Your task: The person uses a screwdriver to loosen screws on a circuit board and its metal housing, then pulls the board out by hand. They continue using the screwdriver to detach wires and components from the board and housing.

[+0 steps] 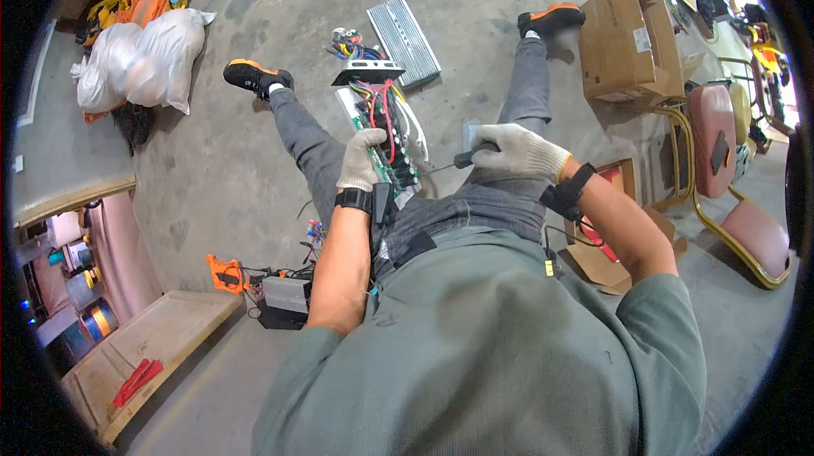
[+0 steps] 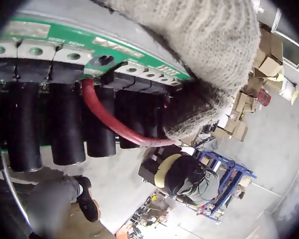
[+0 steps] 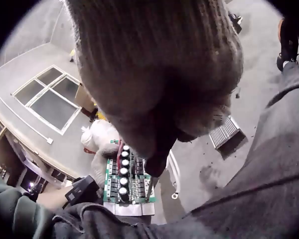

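Observation:
A green circuit board (image 1: 383, 169) with black capacitors and red and white wires lies between the person's thighs. The gloved left hand (image 1: 362, 159) grips its left edge; in the left wrist view the glove (image 2: 214, 55) wraps the board's end beside a red wire (image 2: 114, 122). From the right, the gloved right hand (image 1: 517, 152) holds a screwdriver by its dark handle (image 1: 473, 156), the shaft pointing at the board. In the right wrist view, the shaft (image 3: 150, 188) reaches the lower right corner of the board (image 3: 113, 186); whether it touches a screw cannot be told.
Beyond the board are an end plate (image 1: 367, 72) with wires and a ribbed metal cover (image 1: 404, 40) on the floor. A cardboard box (image 1: 623, 44) and a chair (image 1: 712, 142) stand right. White bags (image 1: 144, 61) lie at upper left, a wooden bench (image 1: 153, 346) at lower left.

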Motion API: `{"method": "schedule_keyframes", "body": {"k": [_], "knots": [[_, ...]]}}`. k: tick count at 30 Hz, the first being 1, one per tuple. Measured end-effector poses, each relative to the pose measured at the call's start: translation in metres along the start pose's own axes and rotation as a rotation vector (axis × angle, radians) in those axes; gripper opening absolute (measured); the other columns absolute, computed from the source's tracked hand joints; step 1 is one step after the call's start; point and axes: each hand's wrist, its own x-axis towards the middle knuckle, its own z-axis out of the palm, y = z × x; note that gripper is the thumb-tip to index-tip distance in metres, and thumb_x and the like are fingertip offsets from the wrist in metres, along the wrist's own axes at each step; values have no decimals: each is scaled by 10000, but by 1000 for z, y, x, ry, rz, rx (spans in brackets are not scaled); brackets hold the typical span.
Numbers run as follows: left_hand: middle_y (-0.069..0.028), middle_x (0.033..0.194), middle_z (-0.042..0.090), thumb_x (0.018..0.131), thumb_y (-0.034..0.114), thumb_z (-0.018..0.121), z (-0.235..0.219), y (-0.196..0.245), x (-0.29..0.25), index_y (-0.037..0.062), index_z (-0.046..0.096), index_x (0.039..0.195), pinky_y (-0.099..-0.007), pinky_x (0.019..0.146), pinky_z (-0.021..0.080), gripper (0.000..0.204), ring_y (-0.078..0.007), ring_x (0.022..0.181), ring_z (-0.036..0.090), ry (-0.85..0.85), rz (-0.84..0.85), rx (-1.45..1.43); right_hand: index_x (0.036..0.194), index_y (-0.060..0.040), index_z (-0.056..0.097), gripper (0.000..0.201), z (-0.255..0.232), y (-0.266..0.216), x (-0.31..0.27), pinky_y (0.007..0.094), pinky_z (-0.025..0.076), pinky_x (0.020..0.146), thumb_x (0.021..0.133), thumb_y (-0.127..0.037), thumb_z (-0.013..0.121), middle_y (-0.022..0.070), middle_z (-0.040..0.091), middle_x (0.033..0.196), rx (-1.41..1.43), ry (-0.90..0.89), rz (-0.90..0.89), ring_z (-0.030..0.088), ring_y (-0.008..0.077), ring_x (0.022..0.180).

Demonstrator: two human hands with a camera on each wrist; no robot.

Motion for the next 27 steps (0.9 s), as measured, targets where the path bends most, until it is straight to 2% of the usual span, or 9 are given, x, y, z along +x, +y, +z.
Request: {"method": "schedule_keyframes", "body": {"k": [3,5,7,8,13,17,21,24,27], "knots": [[-137,868,748,799,90,647,2,0,4,-3,703,1029,-460,674,651,255,-295,710,738,16,-8,-14,1117,-6,692,322,-8,11,9,393,568,852,917,-257,715,196,744,1024,-12,66,-170,742,317,962],[-142,848,740,793,104,638,9,2,-1,-6,698,1006,-473,663,649,247,-310,687,733,-12,-44,-59,1106,-2,693,328,-10,9,10,370,578,852,961,-297,689,162,753,976,138,59,-74,748,266,905],[-147,841,736,793,112,636,8,-1,0,-8,694,991,-481,660,648,239,-317,679,730,0,-1,-67,1103,4,688,406,-16,-13,9,345,573,795,1032,-387,604,121,743,910,100,26,497,742,192,848],[-151,833,732,792,119,634,8,0,2,-11,690,977,-488,657,648,233,-324,670,727,5,36,-71,1083,-2,678,644,-17,7,15,361,545,716,1058,-606,458,126,703,873,71,-142,524,679,210,761],[-166,828,727,798,126,628,6,1,12,-15,685,951,-500,671,646,216,-337,675,726,27,67,-34,1028,-22,682,507,-14,22,5,289,464,606,1061,-491,492,19,603,801,284,54,325,550,108,677],[-165,836,725,792,116,632,11,2,9,-15,680,970,-486,653,640,226,-329,674,721,-36,175,-21,1166,-20,680,386,-9,16,-3,294,494,734,993,-360,623,27,651,944,270,88,437,595,112,827],[-141,825,714,803,126,632,-4,0,19,4,680,959,-459,634,637,204,-302,667,711,-5,137,40,1216,26,631,443,16,20,-3,282,510,688,986,-353,636,37,669,937,379,297,126,631,88,797],[-129,822,711,808,128,634,-4,5,16,14,682,953,-446,634,637,191,-287,667,707,18,147,88,1205,17,635,414,9,-6,5,266,500,619,1000,-342,615,41,663,901,425,255,456,602,87,660],[-120,830,715,809,112,636,-1,7,12,12,691,944,-421,653,639,177,-273,666,705,27,139,116,1256,47,640,482,2,8,16,266,522,820,977,-345,667,73,684,996,457,99,563,644,129,905]]}}
